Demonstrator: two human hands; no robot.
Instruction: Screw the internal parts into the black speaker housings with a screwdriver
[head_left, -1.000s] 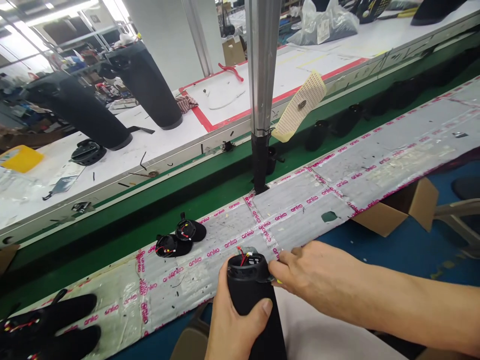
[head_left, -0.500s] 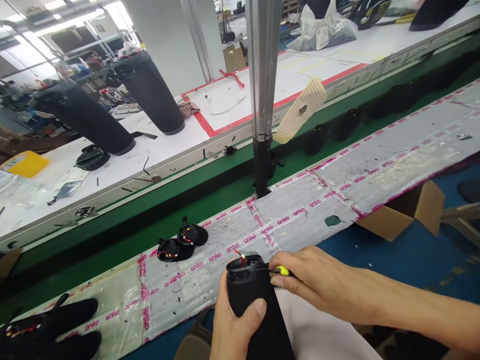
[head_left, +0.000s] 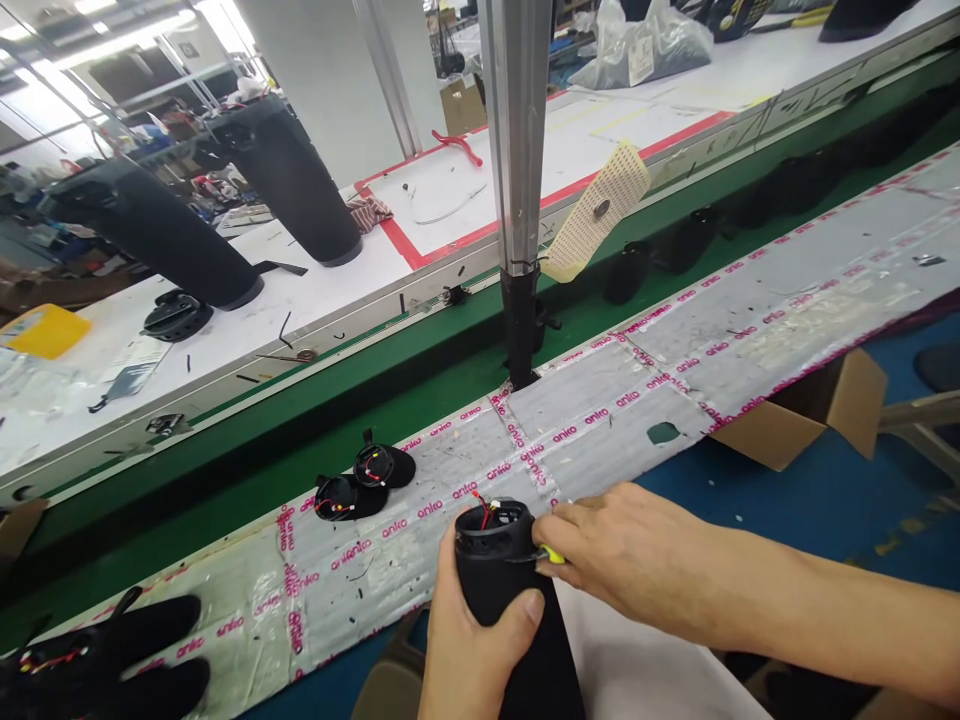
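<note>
Closer to the held black cylinder (head_left: pixel 517 630) than half a second ago, the right hand (head_left: pixel 600 550) has moved in with its tool (head_left: pixel 553 553), whose yellow part shows at the fingertips. From the left: one yellow object (head_left: pixel 49 332) lies on the white bench (head_left: pixel 300 300); two dark cylinders (head_left: pixel 161 625) with red wires lie on the covered surface (head_left: pixel 420 550); two larger dark cylinders (head_left: pixel 289 185) stand on the bench. Pink lettering along the cover's tape repeats "anko". Two small black units (head_left: pixel 384 466) with red wires sit side by side there. One left hand (head_left: pixel 469 640) wraps the black cylinder, which stands tilted before the surface's near edge, red wires at its open top. The right hand grips the tool against that rim. Farther right, one plastic bag (head_left: pixel 679 50) carries a white label (head_left: pixel 640 62), too small to read.
</note>
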